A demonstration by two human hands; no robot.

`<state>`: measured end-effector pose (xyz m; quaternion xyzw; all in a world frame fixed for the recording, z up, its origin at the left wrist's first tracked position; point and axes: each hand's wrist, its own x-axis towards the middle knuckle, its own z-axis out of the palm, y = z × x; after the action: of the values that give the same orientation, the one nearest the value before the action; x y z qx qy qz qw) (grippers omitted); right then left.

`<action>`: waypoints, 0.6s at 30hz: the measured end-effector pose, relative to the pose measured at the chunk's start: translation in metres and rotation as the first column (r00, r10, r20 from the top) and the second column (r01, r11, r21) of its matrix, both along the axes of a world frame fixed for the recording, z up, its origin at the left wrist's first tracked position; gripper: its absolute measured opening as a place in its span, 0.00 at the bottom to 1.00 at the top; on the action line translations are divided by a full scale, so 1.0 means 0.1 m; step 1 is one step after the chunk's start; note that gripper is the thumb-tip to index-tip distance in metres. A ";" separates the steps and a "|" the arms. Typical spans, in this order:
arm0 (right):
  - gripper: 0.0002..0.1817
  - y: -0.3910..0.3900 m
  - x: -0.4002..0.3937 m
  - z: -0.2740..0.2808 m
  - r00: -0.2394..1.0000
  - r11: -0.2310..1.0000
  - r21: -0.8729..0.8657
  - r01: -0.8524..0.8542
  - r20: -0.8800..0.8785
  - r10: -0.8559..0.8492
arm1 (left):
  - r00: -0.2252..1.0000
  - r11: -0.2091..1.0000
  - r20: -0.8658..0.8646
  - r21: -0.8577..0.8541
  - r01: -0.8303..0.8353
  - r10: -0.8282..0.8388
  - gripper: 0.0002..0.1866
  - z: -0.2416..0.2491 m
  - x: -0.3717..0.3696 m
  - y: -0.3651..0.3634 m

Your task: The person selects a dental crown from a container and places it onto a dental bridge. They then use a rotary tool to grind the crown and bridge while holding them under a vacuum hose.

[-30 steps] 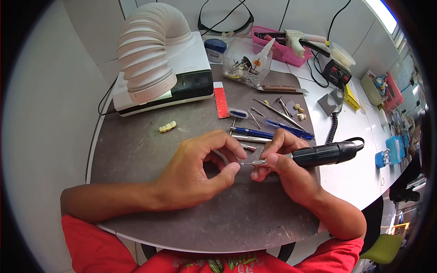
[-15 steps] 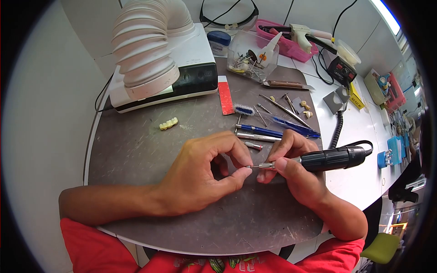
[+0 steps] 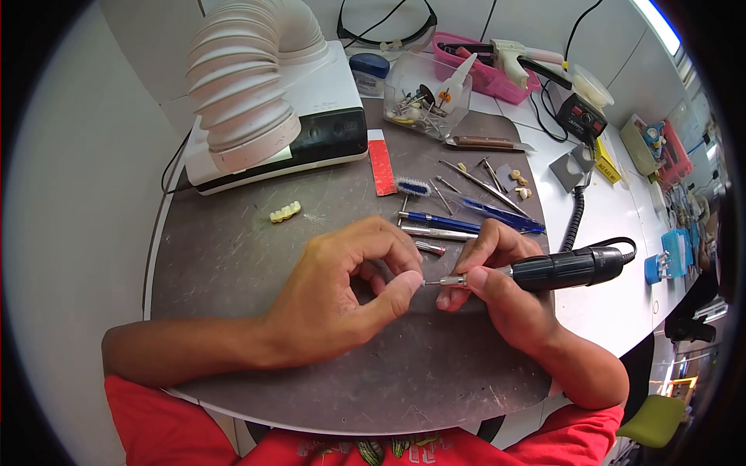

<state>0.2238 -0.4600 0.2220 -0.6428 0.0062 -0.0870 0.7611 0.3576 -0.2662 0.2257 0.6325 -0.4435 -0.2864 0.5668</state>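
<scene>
My right hand [image 3: 505,283] is closed around a black and silver rotary handpiece [image 3: 563,269], which lies nearly level and points left. A thin metal bur [image 3: 432,283] sticks out of its nose. My left hand [image 3: 350,279] is closed in a pinch, thumb against fingers, at the bur's tip; the fingertips hide its very end. Behind my hands, a screwdriver-like tool [image 3: 430,248], a silver metal tool [image 3: 440,233] and a blue pen-like tool [image 3: 443,222] lie on the grey work mat [image 3: 233,272]. Farther left on the mat sits a yellowish dental bridge [image 3: 285,211].
A white extractor unit [image 3: 334,93] with a ribbed hose [image 3: 245,85] stands at the back left. Behind the tools are a clear box [image 3: 427,93] of small parts, a knife [image 3: 486,143] and a pink basket [image 3: 497,81]. The handpiece's coiled cord [image 3: 576,221] hangs at right.
My left thumb has moved up along the fingertips at the bur's end, covering the tip differently. The handpiece stays almost in place, and the whole view has shifted slightly.
</scene>
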 end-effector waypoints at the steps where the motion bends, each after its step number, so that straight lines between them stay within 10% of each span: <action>1: 0.09 0.00 0.00 0.00 1.000 1.000 -0.006 -0.005 0.008 0.005 | 1.000 1.000 0.012 0.007 0.023 -0.024 0.05 0.00 0.00 0.00; 18: 0.08 0.03 0.00 0.01 1.000 1.000 -0.007 0.018 -0.025 -0.018 | 0.993 0.999 0.108 -0.012 0.043 -0.041 0.12 0.00 -0.04 -0.03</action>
<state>0.2239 -0.4570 0.2235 -0.6464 0.0211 -0.0857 0.7579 0.3534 -0.2690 0.2257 0.6335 -0.4888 -0.2605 0.5403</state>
